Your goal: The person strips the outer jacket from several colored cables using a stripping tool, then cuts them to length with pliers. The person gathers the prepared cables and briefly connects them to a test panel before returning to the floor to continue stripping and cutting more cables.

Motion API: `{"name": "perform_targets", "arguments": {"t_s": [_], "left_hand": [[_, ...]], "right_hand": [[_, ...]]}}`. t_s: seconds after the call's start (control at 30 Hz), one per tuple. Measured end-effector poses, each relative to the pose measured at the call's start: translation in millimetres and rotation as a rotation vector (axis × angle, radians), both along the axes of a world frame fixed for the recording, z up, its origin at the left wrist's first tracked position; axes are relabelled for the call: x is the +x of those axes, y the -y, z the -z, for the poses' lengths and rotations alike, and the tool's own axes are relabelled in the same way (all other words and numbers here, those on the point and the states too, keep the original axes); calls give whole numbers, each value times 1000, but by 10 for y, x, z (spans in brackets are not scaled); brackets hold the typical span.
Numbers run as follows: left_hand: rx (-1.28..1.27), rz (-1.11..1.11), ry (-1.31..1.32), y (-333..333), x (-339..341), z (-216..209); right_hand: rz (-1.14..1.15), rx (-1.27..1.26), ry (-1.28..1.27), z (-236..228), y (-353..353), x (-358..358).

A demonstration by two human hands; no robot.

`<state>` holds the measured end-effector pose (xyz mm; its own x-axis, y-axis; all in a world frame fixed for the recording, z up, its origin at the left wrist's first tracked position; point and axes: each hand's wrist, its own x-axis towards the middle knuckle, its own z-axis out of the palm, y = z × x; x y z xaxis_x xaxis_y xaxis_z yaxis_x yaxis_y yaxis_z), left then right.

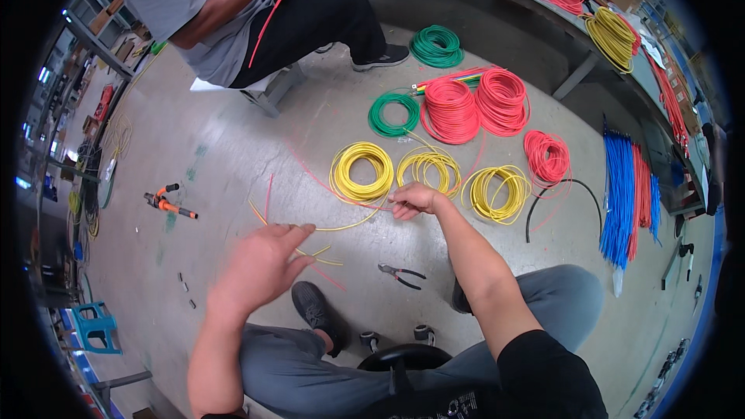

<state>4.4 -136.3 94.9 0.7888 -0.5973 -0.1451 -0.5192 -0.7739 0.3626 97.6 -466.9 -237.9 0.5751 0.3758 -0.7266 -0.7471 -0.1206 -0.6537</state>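
Observation:
My left hand (268, 260), slightly blurred, hovers above the floor with its fingers stretched to the right and the thumb apart. A yellow wire (349, 226) runs from beside its fingertips in a curve to my right hand (415, 200), whose fingers are pinched together on it. Beneath and around the left hand lie cut lengths of yellow wire (330, 262) and red wire (269, 195), partly covered by the hand. Just beyond my right hand are yellow wire coils (341, 174). Pliers with dark handles (401, 273) lie on the floor between my arms.
Red coils (450, 120), green coils (437, 37) and bundles of blue wire (618, 194) lie farther off and right. An orange-and-black tool (171, 203) lies left. A seated co-worker (209, 8) holds a red wire. A workbench (528, 0) stands at the far right.

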Motion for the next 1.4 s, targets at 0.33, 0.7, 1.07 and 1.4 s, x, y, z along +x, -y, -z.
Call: {"name": "perform_targets", "arguments": {"t_s": [0.33,0.7,1.07,1.4], "left_hand": [[-51,159,-200,368,358,141],[-124,90,-361,465,1005,1119],[-101,-309,-17,1283,1658,3838],[-27,-290,30,1444,1931,4491]], "right_hand": [[102,-549,414,522,1162,1345],[-41,-1152,610,118,2008,2894],[-76,-1376,845,605,2196,4562],[-191,-1477,776,1021,2268,5332]]}}
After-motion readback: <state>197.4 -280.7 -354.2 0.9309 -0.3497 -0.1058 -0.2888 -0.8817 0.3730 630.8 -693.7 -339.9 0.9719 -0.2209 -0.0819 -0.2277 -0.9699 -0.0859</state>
